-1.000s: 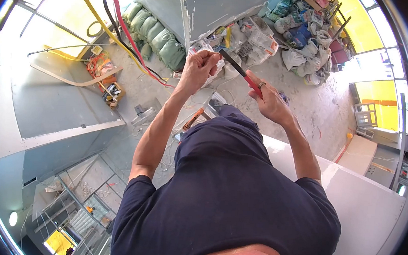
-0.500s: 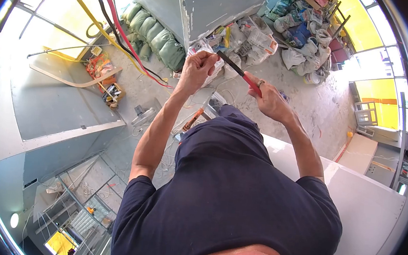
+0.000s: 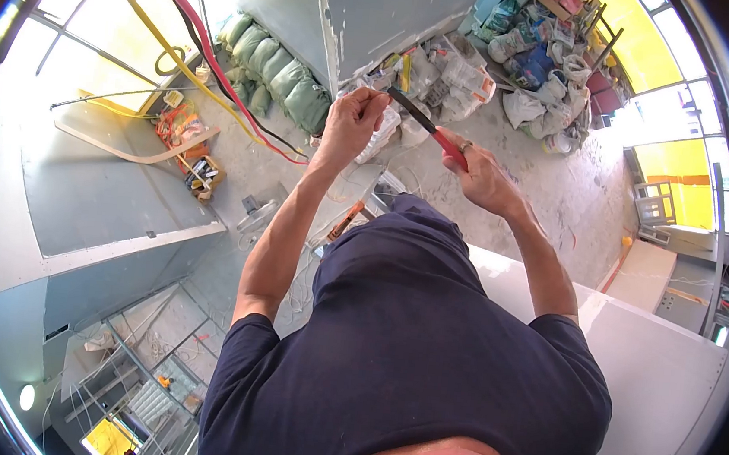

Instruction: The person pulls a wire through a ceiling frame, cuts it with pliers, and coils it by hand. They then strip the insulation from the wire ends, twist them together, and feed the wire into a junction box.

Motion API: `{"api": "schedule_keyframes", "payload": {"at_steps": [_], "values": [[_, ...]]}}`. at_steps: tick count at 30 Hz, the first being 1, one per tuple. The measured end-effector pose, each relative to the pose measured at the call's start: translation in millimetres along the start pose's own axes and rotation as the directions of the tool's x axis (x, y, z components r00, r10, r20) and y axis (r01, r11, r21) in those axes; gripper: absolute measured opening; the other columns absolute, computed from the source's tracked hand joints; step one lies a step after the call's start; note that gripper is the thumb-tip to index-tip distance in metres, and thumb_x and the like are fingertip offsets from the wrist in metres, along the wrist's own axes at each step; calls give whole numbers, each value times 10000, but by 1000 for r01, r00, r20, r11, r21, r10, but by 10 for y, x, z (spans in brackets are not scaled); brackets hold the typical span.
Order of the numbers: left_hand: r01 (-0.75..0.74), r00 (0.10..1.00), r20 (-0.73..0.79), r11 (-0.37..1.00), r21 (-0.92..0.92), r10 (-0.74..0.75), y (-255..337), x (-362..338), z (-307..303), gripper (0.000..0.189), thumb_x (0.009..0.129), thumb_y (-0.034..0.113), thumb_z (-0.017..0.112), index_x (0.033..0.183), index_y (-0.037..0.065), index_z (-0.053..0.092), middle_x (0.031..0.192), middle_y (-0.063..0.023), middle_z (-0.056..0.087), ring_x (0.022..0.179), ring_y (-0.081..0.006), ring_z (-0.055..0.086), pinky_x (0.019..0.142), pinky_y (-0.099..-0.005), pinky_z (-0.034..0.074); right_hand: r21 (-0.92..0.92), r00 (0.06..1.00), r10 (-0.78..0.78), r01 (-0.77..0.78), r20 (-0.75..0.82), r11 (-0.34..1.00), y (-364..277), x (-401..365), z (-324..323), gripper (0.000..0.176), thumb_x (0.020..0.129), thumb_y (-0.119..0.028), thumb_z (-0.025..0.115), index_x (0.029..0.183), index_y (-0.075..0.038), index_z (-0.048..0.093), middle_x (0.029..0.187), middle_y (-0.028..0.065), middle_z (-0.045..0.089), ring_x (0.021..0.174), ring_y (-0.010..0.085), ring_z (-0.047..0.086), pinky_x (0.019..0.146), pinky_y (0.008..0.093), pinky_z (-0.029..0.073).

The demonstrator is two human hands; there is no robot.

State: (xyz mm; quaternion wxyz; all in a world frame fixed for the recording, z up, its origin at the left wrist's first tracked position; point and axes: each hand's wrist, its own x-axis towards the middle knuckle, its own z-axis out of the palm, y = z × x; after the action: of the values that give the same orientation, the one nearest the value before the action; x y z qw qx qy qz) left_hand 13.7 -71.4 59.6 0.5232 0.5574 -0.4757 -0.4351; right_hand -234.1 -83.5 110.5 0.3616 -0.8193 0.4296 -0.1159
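Observation:
My right hand [image 3: 483, 179] is wrapped round the red handle of a long dark tool [image 3: 418, 116], which slants up and left. The tool's far tip is beside the fingers of my left hand [image 3: 354, 124]. My left hand is raised with its fingers curled and pressed together; what they hold, if anything, is too small to make out. Below my hands, an orange tool [image 3: 347, 221] lies near my dark clothing.
Red, black and yellow cables [image 3: 214, 67] hang at the upper left. Green sacks [image 3: 278, 73] line the wall, with bagged rubble [image 3: 534, 69] at the upper right. A white panel [image 3: 629, 372] spans the lower right; a metal frame [image 3: 158, 357] stands lower left.
The view has shifted slightly, so the surroundings on the left sit a little differently. Both hands keep nearly the same pose, with the tool still in my right hand.

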Motion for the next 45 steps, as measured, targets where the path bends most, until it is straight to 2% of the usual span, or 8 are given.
{"api": "schedule_keyframes", "payload": {"at_steps": [2, 5, 8, 12, 14, 23, 40, 45], "values": [[-27, 998, -47, 998, 63, 30, 41, 5, -1, 237, 977, 185, 601, 1014, -32, 688, 651, 25, 525, 607, -55, 454, 564, -235, 379, 50, 1000, 22, -22, 7, 999, 136, 59, 86, 485, 981, -165, 594, 1448, -118, 470, 1106, 160, 671, 1020, 273, 649, 929, 368, 481], [-51, 992, -112, 993, 103, 63, 6, 19, -41, 221, 965, 171, 604, 1022, -27, 681, 664, 4, 547, 621, -64, 483, 586, -241, 410, 124, 1000, -12, 13, -5, 992, 150, 134, 163, 494, 983, -155, 596, 1455, -110, 458, 1081, 131, 674, 1016, 245, 644, 936, 353, 479], [-106, 976, -182, 990, 90, 121, 46, 2, -143, 183, 982, 163, 615, 932, -6, 663, 638, 21, 549, 580, -37, 446, 527, -232, 362, 178, 990, -115, 128, -81, 976, 238, 217, 267, 502, 976, -107, 595, 1457, -98, 450, 1101, 127, 662, 1021, 252, 641, 932, 351, 482], [-97, 971, -217, 995, 3, 95, 336, -2, -313, 176, 972, 121, 576, 990, -11, 691, 754, 21, 587, 707, -56, 503, 634, -227, 420, 311, 967, -206, 244, -151, 918, 290, 484, 430, 548, 969, -42, 578, 1487, -136, 426, 1242, 134, 615, 1144, 225, 612, 951, 344, 481], [-151, 969, -212, 985, -85, 130, 404, 22, -363, 170, 977, 96, 568, 991, -16, 695, 759, 16, 575, 732, -55, 499, 659, -223, 421, 217, 901, -352, 407, -252, 887, 267, 662, 458, 586, 946, 20, 578, 1489, -136, 423, 1237, 127, 590, 1127, 260, 613, 929, 339, 486], [-188, 952, -263, 976, -107, 155, 753, -129, -560, 158, 973, 66, 561, 974, -21, 693, 744, 13, 561, 691, -69, 470, 627, -231, 390, -14, 693, -651, 681, -309, 732, -74, 1203, 432, 651, 881, 98, 606, 1467, -130, 438, 1238, 146, 576, 1053, 303, 616, 882, 353, 510], [-121, 939, -338, 980, -159, 61, 739, -276, -730, 220, 1007, 156, 567, 954, -8, 705, 683, 48, 479, 621, -38, 378, 555, -223, 304, -200, 539, -784, 770, -307, 607, -96, 1542, 587, 667, 831, 133, 634, 1431, -113, 481, 1191, 146, 587, 987, 309, 616, 798, 380, 536], [-146, 953, -298, 938, -316, 48, 681, -246, -718, 228, 1015, 169, 564, 958, -10, 693, 669, 48, 470, 607, -40, 364, 549, -222, 295, -225, 520, -801, 777, -297, 588, -90, 1541, 526, 665, 825, 126, 648, 1425, -111, 488, 1167, 136, 600, 974, 307, 617, 798, 388, 528]]}}
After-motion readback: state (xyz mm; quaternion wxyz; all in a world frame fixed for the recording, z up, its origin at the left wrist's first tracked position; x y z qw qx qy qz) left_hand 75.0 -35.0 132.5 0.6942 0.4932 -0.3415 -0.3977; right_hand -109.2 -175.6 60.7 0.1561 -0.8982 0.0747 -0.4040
